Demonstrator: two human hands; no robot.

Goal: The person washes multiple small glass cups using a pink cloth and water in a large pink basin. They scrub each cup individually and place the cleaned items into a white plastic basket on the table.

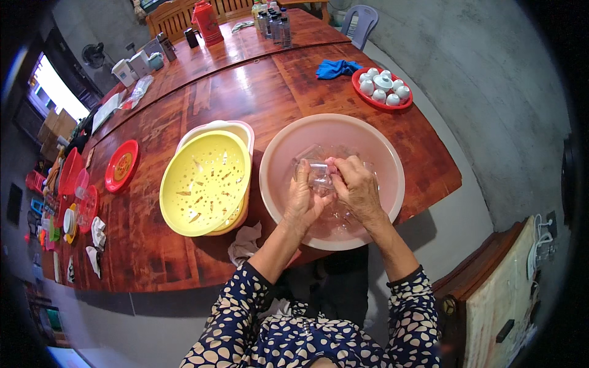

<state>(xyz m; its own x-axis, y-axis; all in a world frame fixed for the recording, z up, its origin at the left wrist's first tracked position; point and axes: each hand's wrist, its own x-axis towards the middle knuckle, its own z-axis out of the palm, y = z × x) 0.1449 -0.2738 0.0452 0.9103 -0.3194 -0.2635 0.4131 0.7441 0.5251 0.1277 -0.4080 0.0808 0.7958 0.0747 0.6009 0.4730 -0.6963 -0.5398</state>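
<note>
Over a wide pink basin (274, 147) at the table's near edge, my left hand (302, 199) is wrapped round a clear glass cup (319, 174). The cup is tilted, its side toward me. At its right end my right hand (358, 187) has its fingers bunched at the rim, pinching something pink, perhaps a cloth, mostly hidden by the fingers. More clear glassware (316, 152) lies in the basin beneath and behind my hands; how much of it is under water I cannot tell. Left of the basin a yellow colander (205, 184) leans on other basins.
A red tray (402, 105) of white cups and a blue cloth (336, 69) lie at the far right. A red plate (123, 165) and red baskets stand left. A crumpled cloth (245, 244) is at the near edge. Bottles (276, 30) and a red thermos (207, 23) stand far back.
</note>
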